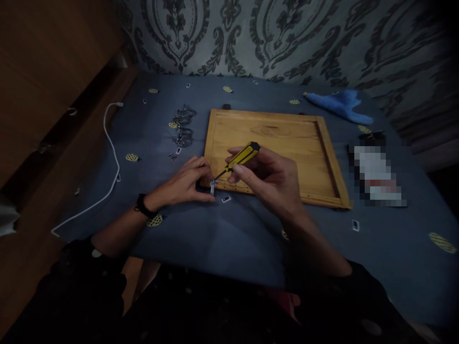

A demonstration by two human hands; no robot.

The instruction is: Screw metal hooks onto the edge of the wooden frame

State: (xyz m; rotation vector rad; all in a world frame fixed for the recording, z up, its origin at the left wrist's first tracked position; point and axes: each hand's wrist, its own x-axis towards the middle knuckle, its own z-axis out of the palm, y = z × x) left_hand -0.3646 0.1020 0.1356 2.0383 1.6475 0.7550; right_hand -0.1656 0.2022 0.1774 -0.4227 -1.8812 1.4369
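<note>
My right hand is closed around a yellow and black screwdriver, whose tip points down-left at a small metal bracket. The bracket sits at the near left corner of a wooden tray lying on the blue cloth. My left hand, with a black band on the wrist, pinches that bracket against the tray's corner. Both hands meet at this corner.
A pile of metal brackets and loose screws lies left of the tray. A white cable runs along the cloth's left edge. A blue soft object lies at the back right, a blurred white item right of the tray. Patterned wall behind.
</note>
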